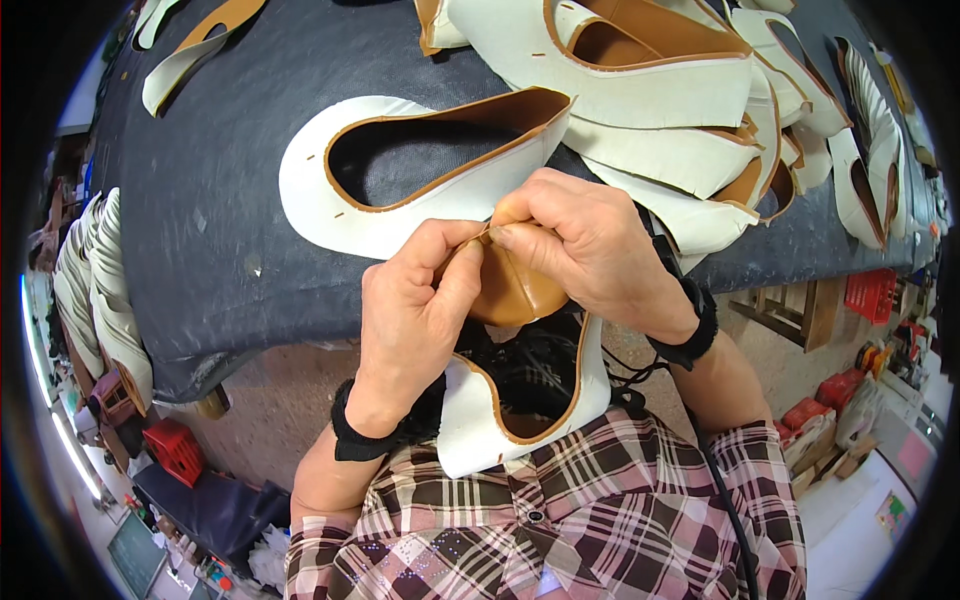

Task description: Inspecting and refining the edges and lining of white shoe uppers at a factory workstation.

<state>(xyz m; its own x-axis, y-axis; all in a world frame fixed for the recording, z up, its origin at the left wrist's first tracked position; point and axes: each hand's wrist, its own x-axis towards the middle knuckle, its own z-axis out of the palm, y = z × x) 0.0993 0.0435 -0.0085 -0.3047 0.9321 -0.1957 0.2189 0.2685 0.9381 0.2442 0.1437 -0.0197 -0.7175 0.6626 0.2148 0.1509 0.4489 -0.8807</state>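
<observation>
My left hand (pixel 415 310) and my right hand (pixel 590 245) pinch the same white shoe upper (pixel 590 380), which has a tan leather lining. Both hands grip its folded tan part (pixel 515 290) close to my chest, thumbs and forefingers meeting at its top edge. The rest of the piece hangs down over my plaid shirt. Just beyond my hands, another white upper with a tan rim (pixel 400 215) lies flat on the dark work table (pixel 220 200). Black bands sit on both wrists.
A heap of similar white and tan uppers (pixel 680 90) covers the table's far right. More uppers (pixel 195 50) lie at the far left. A stack of white pieces (pixel 95 290) stands left of the table. Red crates (pixel 175 450) sit on the floor.
</observation>
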